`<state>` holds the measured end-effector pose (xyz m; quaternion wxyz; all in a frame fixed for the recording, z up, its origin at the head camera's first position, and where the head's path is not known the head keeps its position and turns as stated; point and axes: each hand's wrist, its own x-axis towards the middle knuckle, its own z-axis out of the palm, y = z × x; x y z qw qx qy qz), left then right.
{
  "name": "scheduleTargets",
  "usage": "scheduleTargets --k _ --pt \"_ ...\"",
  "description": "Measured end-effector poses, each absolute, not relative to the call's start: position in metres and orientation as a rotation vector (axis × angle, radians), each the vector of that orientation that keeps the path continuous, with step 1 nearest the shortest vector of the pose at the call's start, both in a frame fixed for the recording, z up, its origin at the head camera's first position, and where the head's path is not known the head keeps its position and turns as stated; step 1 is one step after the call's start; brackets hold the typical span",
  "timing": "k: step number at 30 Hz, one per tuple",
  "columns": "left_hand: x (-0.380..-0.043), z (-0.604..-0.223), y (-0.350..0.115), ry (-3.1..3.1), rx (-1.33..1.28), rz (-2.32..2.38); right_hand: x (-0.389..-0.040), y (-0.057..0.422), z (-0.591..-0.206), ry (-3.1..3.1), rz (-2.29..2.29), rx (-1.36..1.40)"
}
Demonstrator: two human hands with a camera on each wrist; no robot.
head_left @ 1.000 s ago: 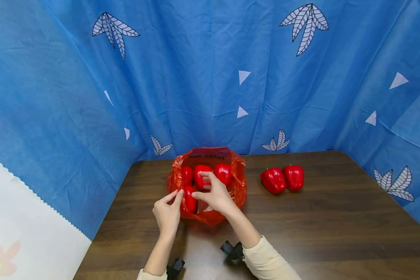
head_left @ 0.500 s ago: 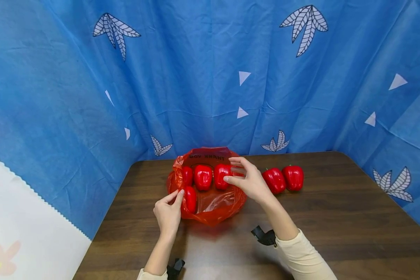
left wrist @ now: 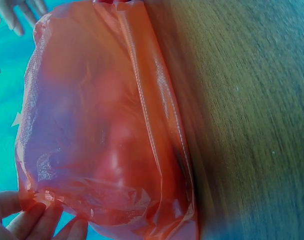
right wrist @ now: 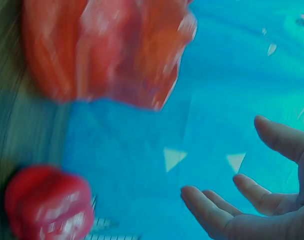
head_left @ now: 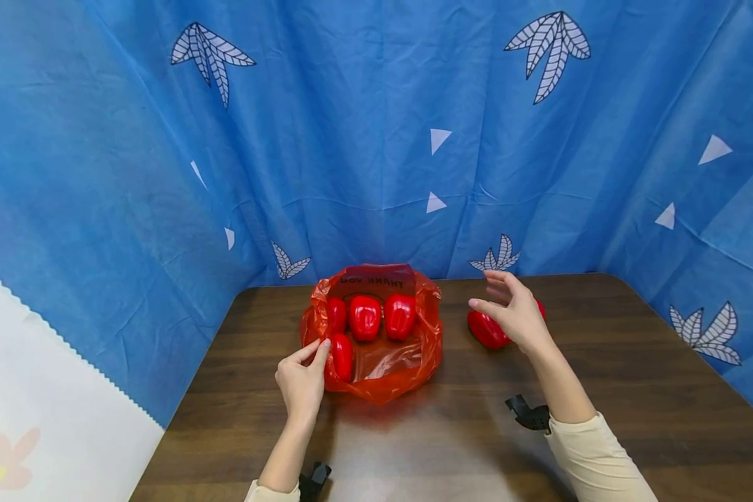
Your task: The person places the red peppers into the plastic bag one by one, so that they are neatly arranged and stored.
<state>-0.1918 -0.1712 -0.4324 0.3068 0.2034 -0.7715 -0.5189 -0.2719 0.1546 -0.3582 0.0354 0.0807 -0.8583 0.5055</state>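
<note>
A red plastic bag (head_left: pixel 389 387) stands with its mouth spread, several red bell peppers (head_left: pixel 364 318) inside it. My left hand (head_left: pixel 301 387) pinches the bag's left rim between thumb and fingers, which the left wrist view also shows along the translucent bag wall (left wrist: pixel 86 125). To the right, my right hand (head_left: pixel 517 314) hovers with fingers spread and holds nothing. Below and behind it lies a red bell pepper (head_left: pixel 488 331) on the table; another is mostly hidden by the hand. In the right wrist view a bell pepper (right wrist: pixel 49 205) sits apart from the spread fingers (right wrist: pixel 207 205).
The dark wooden table (head_left: pixel 602 362) carries everything. A blue curtain (head_left: pixel 376 139) with white leaf prints hangs right behind its back edge and along the sides. A white cloth (head_left: pixel 44 390) hangs at the left.
My right hand has moved out of the bag, rightward across its rim, to over the loose bell peppers. The left hand has kept its pinch on the bag rim.
</note>
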Motion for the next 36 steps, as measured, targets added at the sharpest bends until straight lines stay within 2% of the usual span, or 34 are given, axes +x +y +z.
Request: scheduleTargets --k 17,36 --pt "-0.191 -0.432 -0.171 -2.031 0.510 -1.351 -0.297 0.232 -0.385 -2.650 1.411 -0.103" --pt "-0.191 -0.430 -0.170 -2.019 0.521 -1.387 -0.323 0.253 -0.428 -2.767 1.498 -0.214"
